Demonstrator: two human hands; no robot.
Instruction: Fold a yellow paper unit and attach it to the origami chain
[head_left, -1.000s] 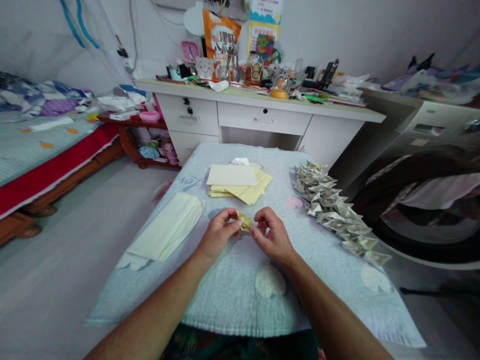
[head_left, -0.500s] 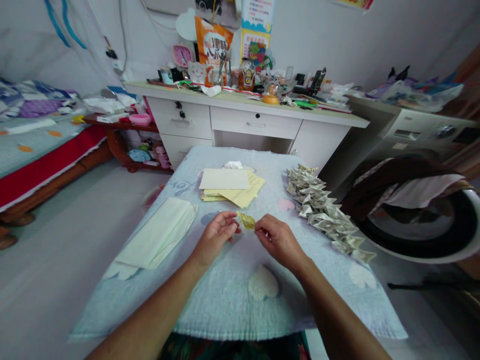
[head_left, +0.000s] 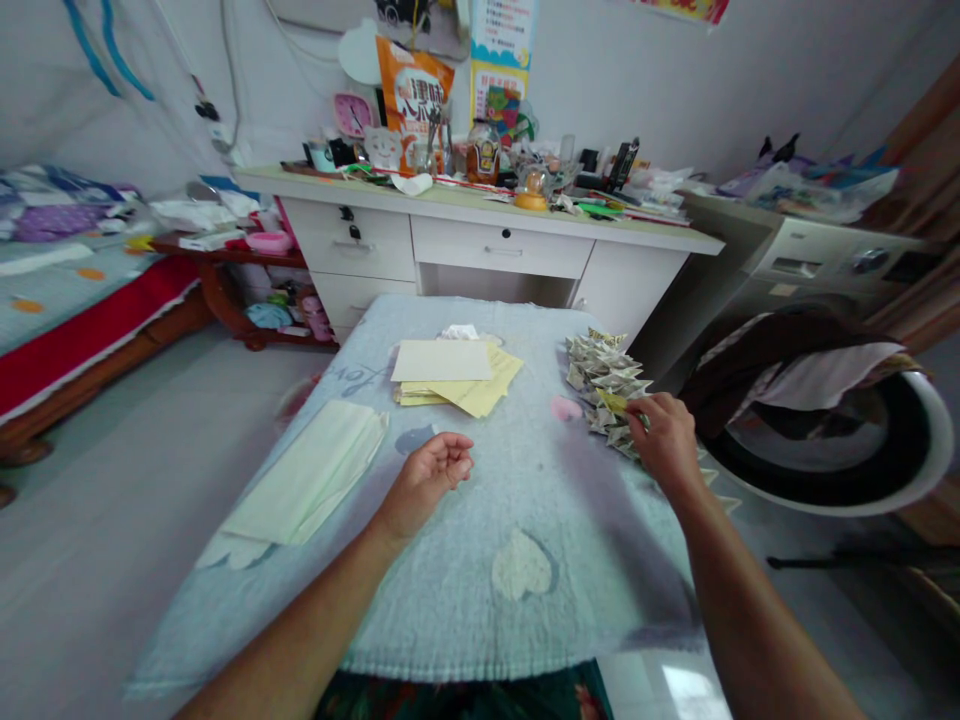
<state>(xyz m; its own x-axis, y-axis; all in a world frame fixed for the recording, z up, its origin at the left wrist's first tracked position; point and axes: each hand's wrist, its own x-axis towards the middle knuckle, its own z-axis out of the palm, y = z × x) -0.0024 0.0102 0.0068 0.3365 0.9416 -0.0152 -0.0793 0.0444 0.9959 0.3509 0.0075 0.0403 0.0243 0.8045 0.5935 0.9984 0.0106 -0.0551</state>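
The folded yellow paper piece (head_left: 613,402) sits at the near end of the row of folded paper pieces (head_left: 604,380), at roughly 2 o'clock from the centre of the cloth-covered table (head_left: 480,560). The right hand (head_left: 664,440) pinches it between thumb and fingertips, palm down, with the knuckles covering the nearer part of the row. Judged from this pose, the piece is held low and flat so that it lines up with its neighbours, which lie overlapped in one line along the table's right edge.

The left hand (head_left: 435,475) rests near the table centre, palm up, fingers loosely curled, holding nothing. It touches the cloth and lies well apart from the right hand.

At 12 o'clock from the left hand lies a stack of yellow sheets (head_left: 457,375), with a paler sheet on top, within reach of either hand. At 9 o'clock lies a bundle of pale green sheets (head_left: 315,470), set diagonally beside the left edge.

The row stands just beside the right table edge, so little margin remains on that side; beyond it is a dark round chair (head_left: 825,440) draped with cloth. Open cloth runs between the two hands and toward the near edge. The white desk (head_left: 480,230) stands past the far edge.
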